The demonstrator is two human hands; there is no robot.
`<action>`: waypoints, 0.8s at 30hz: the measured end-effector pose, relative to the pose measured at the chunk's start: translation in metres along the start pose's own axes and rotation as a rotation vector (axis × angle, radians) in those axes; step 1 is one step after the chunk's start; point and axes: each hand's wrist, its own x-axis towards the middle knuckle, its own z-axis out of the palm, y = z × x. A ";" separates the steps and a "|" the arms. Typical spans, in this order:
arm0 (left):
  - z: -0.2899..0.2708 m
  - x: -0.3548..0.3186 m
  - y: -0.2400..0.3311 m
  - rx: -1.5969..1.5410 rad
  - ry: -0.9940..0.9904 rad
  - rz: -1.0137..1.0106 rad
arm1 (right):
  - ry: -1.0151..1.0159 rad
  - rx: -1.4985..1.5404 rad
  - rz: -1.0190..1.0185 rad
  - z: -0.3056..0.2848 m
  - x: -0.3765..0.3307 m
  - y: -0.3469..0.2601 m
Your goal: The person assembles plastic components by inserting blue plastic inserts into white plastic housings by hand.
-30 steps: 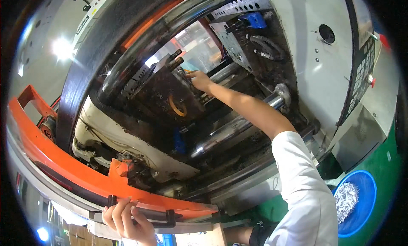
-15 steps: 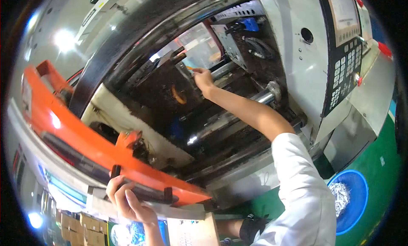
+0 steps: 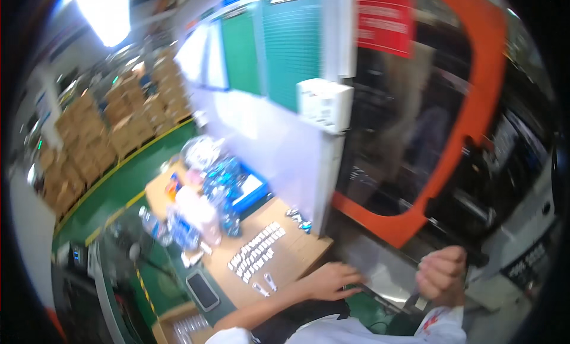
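My left hand point(image 3: 334, 281) reaches out past the near corner of a wooden tabletop point(image 3: 306, 248), its fingers loosely stretched and blurred, with nothing visible in them. To the right, my right hand point(image 3: 442, 276) is raised in a closed fist in front of the machine's lower edge; what it holds, if anything, I cannot make out. Rows of small white parts point(image 3: 256, 251) lie on the tabletop, with two longer pieces nearer me. An orange machine door point(image 3: 380, 221) with a dark window stands beyond my hands.
A phone point(image 3: 203, 289) lies at the table's left edge. Clear bottles point(image 3: 183, 230), bagged blue items point(image 3: 224, 181) and a blue tray point(image 3: 254, 188) stand farther back. An open carton point(image 3: 172, 326) is at lower left. Stacked cardboard boxes point(image 3: 89, 130) line the far left.
The view has swung left from the machine's inside to the table. My right hand has come out of the machine and closed into a fist. My left hand has left the door's black handle.
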 end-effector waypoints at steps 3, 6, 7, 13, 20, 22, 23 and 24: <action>0.085 -0.135 0.008 -0.245 0.187 -0.451 | 0.097 0.254 0.173 0.088 -0.026 -0.008; 0.103 -0.195 0.064 -0.236 0.439 -0.639 | 0.145 0.765 0.737 0.188 -0.055 -0.027; 0.120 -0.220 0.072 -0.200 0.555 -0.719 | 0.175 1.059 1.083 0.218 -0.058 -0.054; 0.201 -0.295 0.140 0.023 1.185 -1.282 | -0.238 1.472 1.336 0.289 -0.063 -0.198; 0.262 -0.298 0.172 -0.061 1.224 -1.376 | -0.507 1.224 0.501 0.309 -0.015 -0.203; 0.240 -0.293 0.167 -0.079 1.276 -1.383 | -0.528 1.174 0.379 0.317 -0.002 -0.194; 0.231 -0.292 0.160 -0.037 1.280 -1.342 | -0.523 1.134 0.257 0.323 0.003 -0.187; 0.223 -0.291 0.152 0.007 1.282 -1.299 | -0.514 1.091 0.136 0.329 0.008 -0.182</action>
